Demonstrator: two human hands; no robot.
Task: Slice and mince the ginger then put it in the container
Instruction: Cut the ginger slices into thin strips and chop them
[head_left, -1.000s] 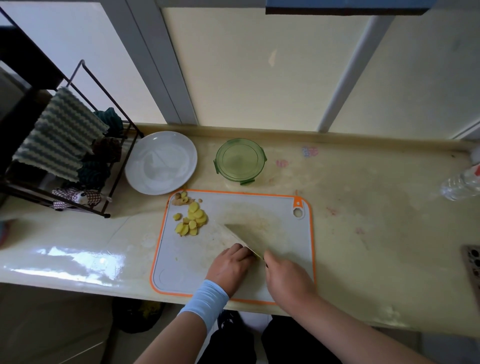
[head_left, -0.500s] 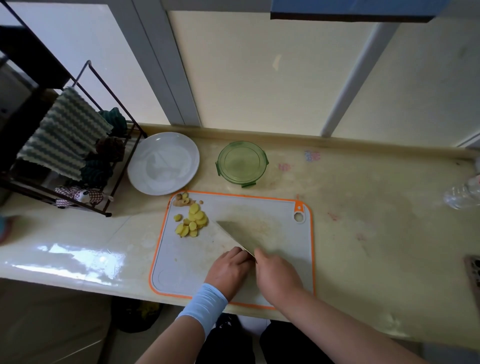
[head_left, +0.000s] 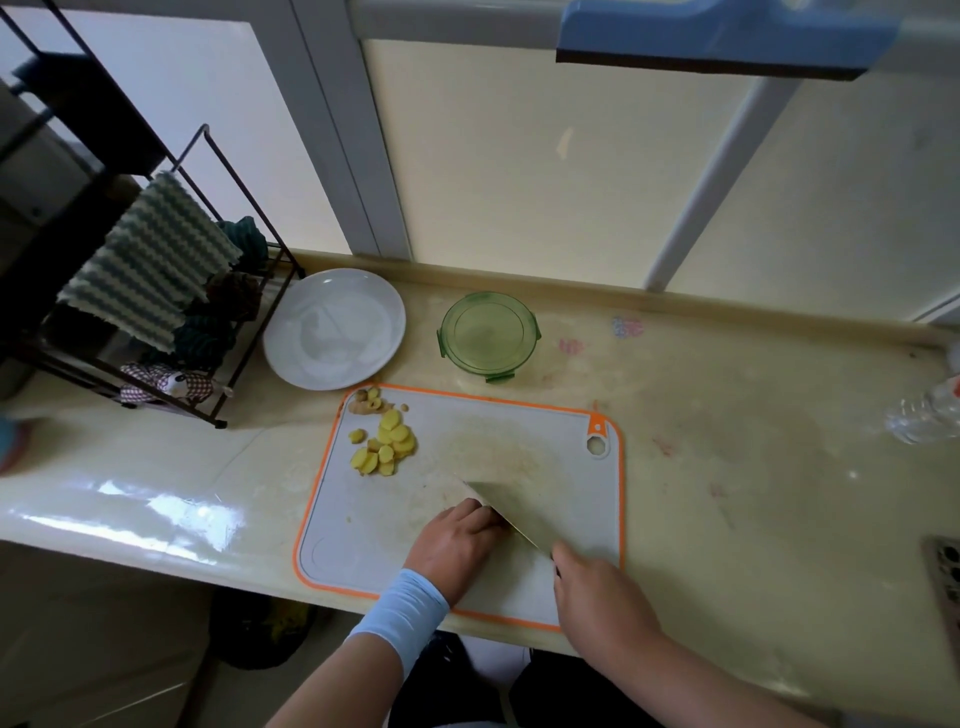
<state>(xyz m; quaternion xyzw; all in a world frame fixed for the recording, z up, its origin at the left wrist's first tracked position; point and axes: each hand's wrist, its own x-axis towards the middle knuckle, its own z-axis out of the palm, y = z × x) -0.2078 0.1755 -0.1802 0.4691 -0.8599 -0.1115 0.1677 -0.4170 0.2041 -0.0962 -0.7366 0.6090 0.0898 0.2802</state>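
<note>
Head view: nearest, the left hand (head_left: 457, 543), with a pale blue band (head_left: 402, 616) round its wrist, rests knuckles-up on the near part of the cutting board (head_left: 550, 447). Its fingers are curled down against the flat of the knife (head_left: 511, 512); whatever lies under them is hidden, so I cannot tell if it grasps anything. Just to its right, the right hand (head_left: 597, 592) is clenched round the knife's handle, and the broad blade runs from it away and leftward, past the left fingertips, with its edge down at the board.

Beyond the left hand, towards the board's far left corner, a small heap of yellow ginger slices (head_left: 387, 447) lies well apart from the blade. A few brownish ginger scraps (head_left: 368, 402) sit just past them at the board's edge.

Farther off on the counter (head_left: 727, 467), straight ahead of the hands, stands the green container (head_left: 488, 335). Left of it is a white plate (head_left: 332, 327), and beyond that a dark wire rack (head_left: 249, 364) draped with a striped cloth (head_left: 150, 260). Far right of the right hand lies a clear bottle (head_left: 924, 415).
</note>
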